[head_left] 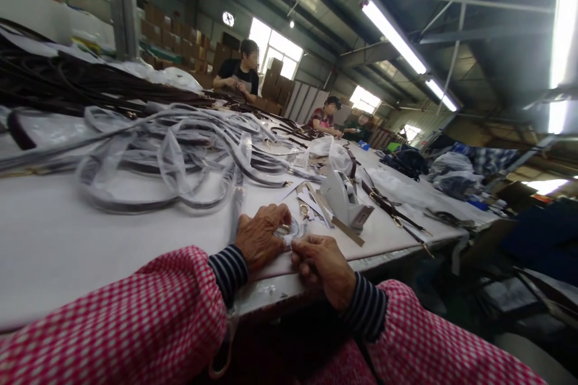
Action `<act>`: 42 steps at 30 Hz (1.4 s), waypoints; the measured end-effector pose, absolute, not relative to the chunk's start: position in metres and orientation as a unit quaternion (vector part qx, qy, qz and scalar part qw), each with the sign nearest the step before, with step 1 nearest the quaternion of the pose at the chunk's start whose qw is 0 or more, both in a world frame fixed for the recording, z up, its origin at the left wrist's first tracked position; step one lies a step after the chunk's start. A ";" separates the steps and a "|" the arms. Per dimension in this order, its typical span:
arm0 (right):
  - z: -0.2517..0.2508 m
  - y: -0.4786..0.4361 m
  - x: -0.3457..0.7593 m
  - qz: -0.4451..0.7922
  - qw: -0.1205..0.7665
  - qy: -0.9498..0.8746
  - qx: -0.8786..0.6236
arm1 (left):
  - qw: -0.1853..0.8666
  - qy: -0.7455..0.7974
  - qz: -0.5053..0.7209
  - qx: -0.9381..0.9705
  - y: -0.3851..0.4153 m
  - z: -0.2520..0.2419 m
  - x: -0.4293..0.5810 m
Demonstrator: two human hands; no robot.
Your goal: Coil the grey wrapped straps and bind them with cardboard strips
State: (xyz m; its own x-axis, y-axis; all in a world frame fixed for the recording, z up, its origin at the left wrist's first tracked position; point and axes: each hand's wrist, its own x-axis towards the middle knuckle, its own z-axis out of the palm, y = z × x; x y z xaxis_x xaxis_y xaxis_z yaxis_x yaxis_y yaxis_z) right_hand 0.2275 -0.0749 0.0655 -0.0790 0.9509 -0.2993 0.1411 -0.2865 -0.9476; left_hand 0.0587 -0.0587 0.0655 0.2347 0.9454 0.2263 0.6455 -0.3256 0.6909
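Note:
At the table's front edge, my left hand (pixel 262 237) is curled over a plastic-wrapped strap end (pixel 294 228) with a gold-coloured metal piece by its fingers. Close on its right, my right hand (pixel 324 264) pinches at the same clear plastic. What lies between those fingertips is too small to make out. A grey strap in a clear sleeve (pixel 238 198) runs away from behind my left hand. Just beyond my hands lie paper and card strips (pixel 311 201) with a gold-coloured clasp (pixel 304 211). A white tape dispenser (pixel 341 198) stands to the right of the strips.
Looped straps in clear sleeves (pixel 180 162) cover the table's middle left, with dark straps (pixel 58 72) piled behind. Dark straps with buckles (pixel 383 201) lie along the right edge. Several people sit farther along the table, one in a dark top (pixel 235 78). Cardboard boxes (pixel 171 36) stand behind.

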 end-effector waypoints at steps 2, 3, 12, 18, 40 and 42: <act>0.071 -0.076 0.228 0.558 0.379 -0.483 -0.558 | 0.236 0.529 0.313 0.752 -0.059 0.067 0.058; 0.073 -0.076 0.228 0.556 0.395 -0.488 -0.545 | 0.235 0.530 0.312 0.753 -0.059 0.067 0.058; 0.069 -0.069 0.221 0.568 0.377 -0.460 -0.569 | 0.235 0.533 0.314 0.750 -0.060 0.069 0.059; 0.074 -0.069 0.222 0.567 0.329 -0.452 -0.605 | 0.235 0.527 0.294 0.762 -0.059 0.070 0.058; 0.085 -0.053 0.231 0.569 0.229 -0.518 -0.596 | 0.251 0.493 0.321 0.769 -0.047 0.049 0.056; 0.085 -0.046 0.238 0.582 0.187 -0.543 -0.575 | 0.251 0.494 0.321 0.768 -0.045 0.049 0.056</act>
